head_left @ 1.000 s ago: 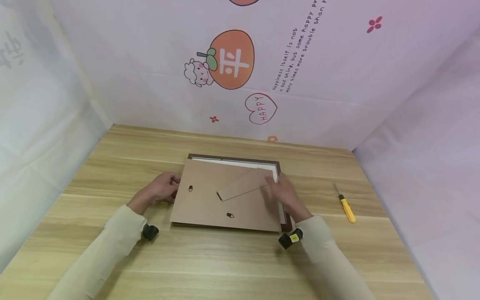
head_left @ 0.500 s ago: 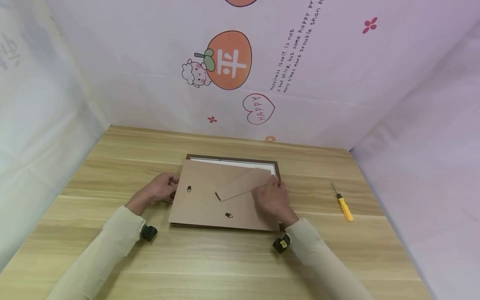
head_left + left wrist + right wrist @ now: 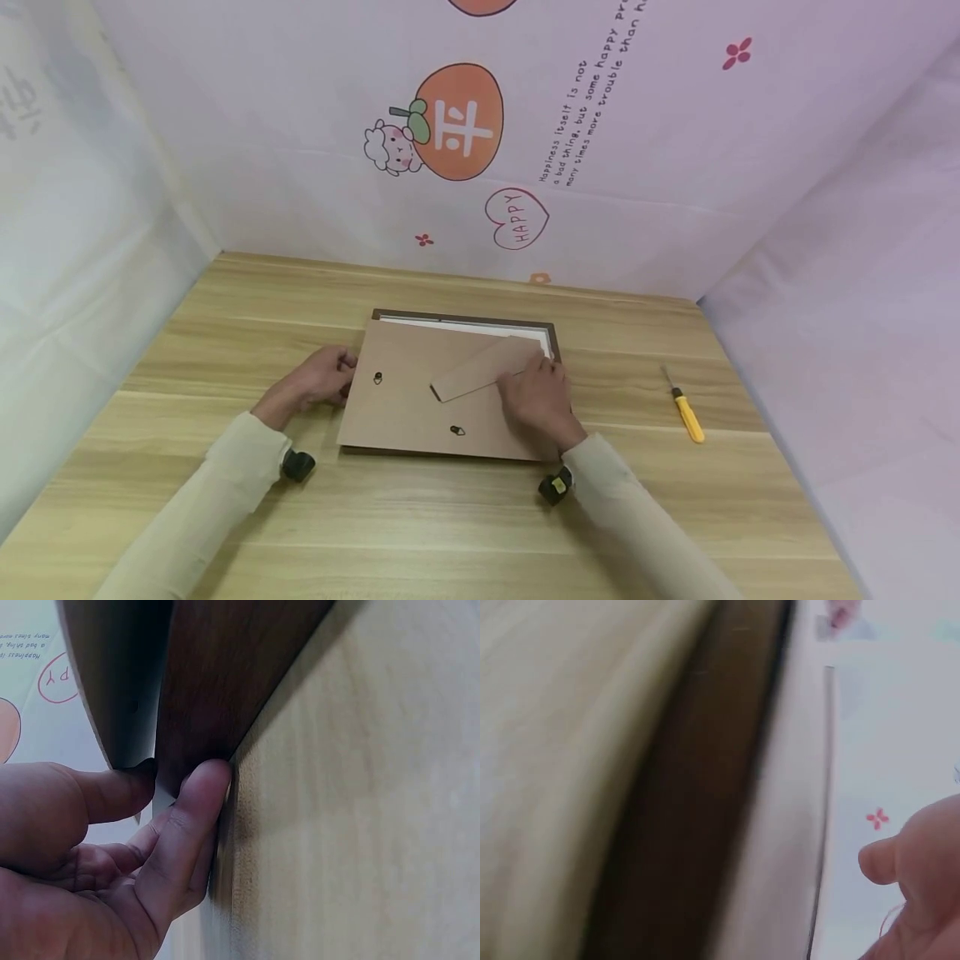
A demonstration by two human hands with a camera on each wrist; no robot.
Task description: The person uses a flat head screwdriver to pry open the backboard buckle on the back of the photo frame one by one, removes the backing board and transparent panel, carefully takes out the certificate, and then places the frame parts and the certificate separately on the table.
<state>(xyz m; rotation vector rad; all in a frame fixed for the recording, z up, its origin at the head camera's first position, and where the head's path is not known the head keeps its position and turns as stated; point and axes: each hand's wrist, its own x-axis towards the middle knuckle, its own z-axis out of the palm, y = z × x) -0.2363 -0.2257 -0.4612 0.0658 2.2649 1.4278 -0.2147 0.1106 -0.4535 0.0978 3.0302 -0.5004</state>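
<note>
Head view: at frame centre, a picture frame [image 3: 557, 333] is lying face down on the wooden surface [image 3: 450, 517]. The left hand [image 3: 318, 383] is pinching its left edge; the right hand [image 3: 536, 400] is pressing relaxed fingers on the backing board [image 3: 420, 408], seemingly seating it, likely needing a square push.

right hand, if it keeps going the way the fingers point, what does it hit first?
Probably the fold-out stand strip on the backing board: the right hand lies on the board's right part, fingers aimed up-left at the strip's near end. Contact may already exist; depth is unclear. Beyond it lies the frame's far rail.
</note>
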